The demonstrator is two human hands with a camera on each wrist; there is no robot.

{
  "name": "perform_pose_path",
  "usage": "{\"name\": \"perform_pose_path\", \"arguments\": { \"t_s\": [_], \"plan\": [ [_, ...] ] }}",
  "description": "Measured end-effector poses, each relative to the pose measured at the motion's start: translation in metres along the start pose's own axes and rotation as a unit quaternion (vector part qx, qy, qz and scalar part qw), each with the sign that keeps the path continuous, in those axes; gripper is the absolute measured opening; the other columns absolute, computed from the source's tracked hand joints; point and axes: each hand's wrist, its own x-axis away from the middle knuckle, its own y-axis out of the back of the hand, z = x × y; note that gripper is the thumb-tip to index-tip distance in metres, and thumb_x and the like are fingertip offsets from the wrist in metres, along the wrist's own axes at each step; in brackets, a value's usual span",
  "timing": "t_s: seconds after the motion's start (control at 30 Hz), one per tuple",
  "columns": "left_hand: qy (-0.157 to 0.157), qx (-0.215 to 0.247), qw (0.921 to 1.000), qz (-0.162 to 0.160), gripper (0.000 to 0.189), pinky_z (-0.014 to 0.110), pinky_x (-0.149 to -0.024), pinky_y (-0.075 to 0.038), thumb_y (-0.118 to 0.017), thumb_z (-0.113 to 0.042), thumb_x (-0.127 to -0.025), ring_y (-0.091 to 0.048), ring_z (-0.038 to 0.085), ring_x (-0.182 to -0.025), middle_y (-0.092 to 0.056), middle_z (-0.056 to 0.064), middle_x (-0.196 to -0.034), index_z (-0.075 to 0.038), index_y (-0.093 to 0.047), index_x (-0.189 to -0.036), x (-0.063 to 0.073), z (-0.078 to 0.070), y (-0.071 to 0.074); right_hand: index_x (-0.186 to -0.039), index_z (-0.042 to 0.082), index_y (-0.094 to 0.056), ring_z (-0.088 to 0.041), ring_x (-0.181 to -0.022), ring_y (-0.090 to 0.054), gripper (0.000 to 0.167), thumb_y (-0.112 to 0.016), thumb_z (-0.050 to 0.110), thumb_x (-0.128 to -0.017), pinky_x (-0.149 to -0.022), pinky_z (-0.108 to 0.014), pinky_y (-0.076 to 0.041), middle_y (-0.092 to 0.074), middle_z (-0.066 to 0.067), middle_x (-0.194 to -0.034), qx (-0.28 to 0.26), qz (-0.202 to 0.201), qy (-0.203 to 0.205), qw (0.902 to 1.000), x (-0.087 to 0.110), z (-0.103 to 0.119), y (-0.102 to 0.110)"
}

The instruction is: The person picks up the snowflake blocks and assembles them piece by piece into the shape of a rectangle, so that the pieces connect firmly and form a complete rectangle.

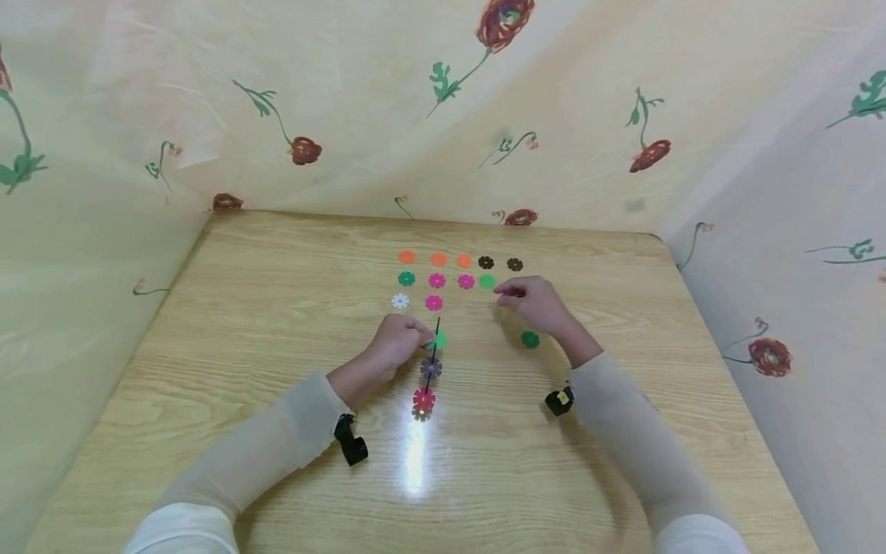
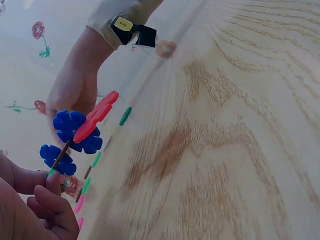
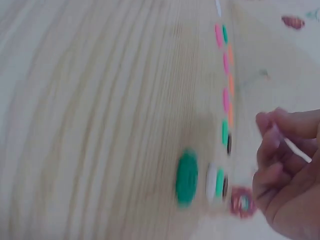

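Observation:
My left hand pinches a thin dark stick that carries flower-shaped plastic discs. Along it the left wrist view shows several blue discs and a pinkish-red disc. A bit of light green shows at the left fingertips; the head view has a light green disc there. My right hand hovers beside another light green disc, right of the rows. Its fingers are loosely bent, and I see nothing between them.
Loose discs lie in rows at the back: orange discs, brown discs, pink discs, a green disc and a white disc. A darker green disc lies below the right hand. Flowered cloth hangs around the wooden table.

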Motion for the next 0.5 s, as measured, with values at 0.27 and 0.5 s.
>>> {"name": "perform_pose_path", "arguments": {
  "t_s": [0.27, 0.5],
  "plan": [
    [-0.009, 0.014, 0.9999, 0.003, 0.013, 0.025, -0.055, -0.043, -0.066, -0.011, -0.096, -0.052, 0.019, -0.074, -0.071, 0.009, -0.089, -0.002, -0.074, -0.096, -0.001, -0.001, 0.005, -0.127, -0.004, -0.065, -0.034, -0.099, -0.060, 0.032, -0.062, 0.014, -0.100, -0.076, -0.041, -0.053, -0.065, -0.023, -0.113, 0.092, -0.018, -0.052, 0.9942, 0.008, -0.031, 0.022],
    [-0.005, 0.025, 0.9997, 0.004, 0.011, 0.024, -0.053, -0.042, -0.068, -0.011, -0.095, -0.049, 0.017, -0.066, -0.071, 0.008, -0.087, -0.002, -0.075, -0.095, -0.001, 0.000, 0.007, -0.130, -0.003, -0.062, -0.038, -0.105, -0.060, 0.038, -0.065, 0.015, -0.097, -0.086, -0.049, -0.053, -0.063, -0.027, -0.119, 0.127, -0.009, -0.058, 0.9902, 0.007, -0.045, 0.018]
  ]
}}
